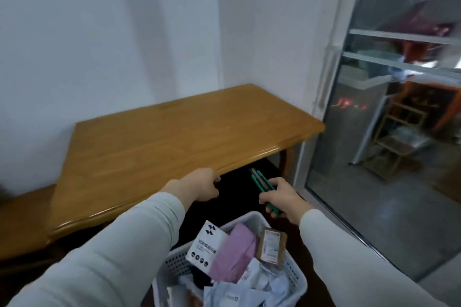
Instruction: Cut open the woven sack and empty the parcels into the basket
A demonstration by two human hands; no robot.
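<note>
A white perforated basket (pixel 298 279) stands on the floor at the bottom centre, heaped with parcels: a white packet (pixel 204 247), a pink bag (pixel 234 254), a small brown box (pixel 270 245) and pale mailers. My right hand (pixel 280 198) is shut on a green utility knife (pixel 260 180), its tip pointing up and away, just beyond the basket. My left hand (pixel 199 185) curls over the near edge of the wooden table (pixel 162 137); whether it grips the edge is unclear. No woven sack is in view.
The wooden table stands against the white wall, with dark space beneath it. A lower wooden bench (pixel 22 219) sits at the left. A glass sliding door (pixel 374 132) with a metal frame runs along the right, shelving visible behind it.
</note>
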